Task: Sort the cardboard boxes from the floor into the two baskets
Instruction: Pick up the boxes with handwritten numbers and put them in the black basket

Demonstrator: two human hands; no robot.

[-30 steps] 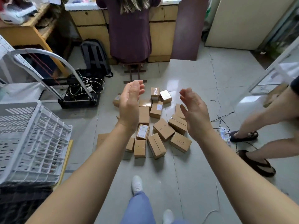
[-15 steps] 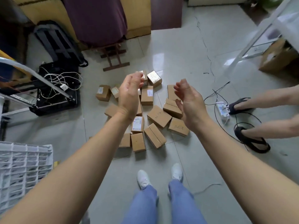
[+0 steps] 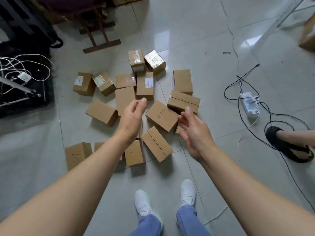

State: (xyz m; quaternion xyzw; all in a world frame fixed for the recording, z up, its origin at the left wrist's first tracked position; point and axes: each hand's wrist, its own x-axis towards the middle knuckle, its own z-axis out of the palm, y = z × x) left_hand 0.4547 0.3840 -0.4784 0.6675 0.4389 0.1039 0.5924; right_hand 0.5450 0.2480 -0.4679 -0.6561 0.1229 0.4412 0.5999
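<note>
Several small brown cardboard boxes lie scattered on the pale tiled floor, among them one with handwriting (image 3: 161, 115), one with a taped seam (image 3: 156, 143) and one with a white label (image 3: 144, 86). My left hand (image 3: 132, 118) hovers above the middle of the pile with loosely curled fingers, holding nothing. My right hand (image 3: 192, 132) hangs beside the handwritten box, fingers relaxed and empty. Neither hand touches a box. No basket is in view.
A white power strip (image 3: 248, 103) with black cables lies on the floor at right, next to another person's sandalled foot (image 3: 288, 147). A wooden stool base (image 3: 98, 38) stands at the back, black equipment with white cords (image 3: 23, 82) at left. My white shoes (image 3: 144, 203) stand below the pile.
The view has tilted down and closer to the boxes. Both hands have lowered toward the pile and their fingers have curled loosely. The white basket at left has left the view.
</note>
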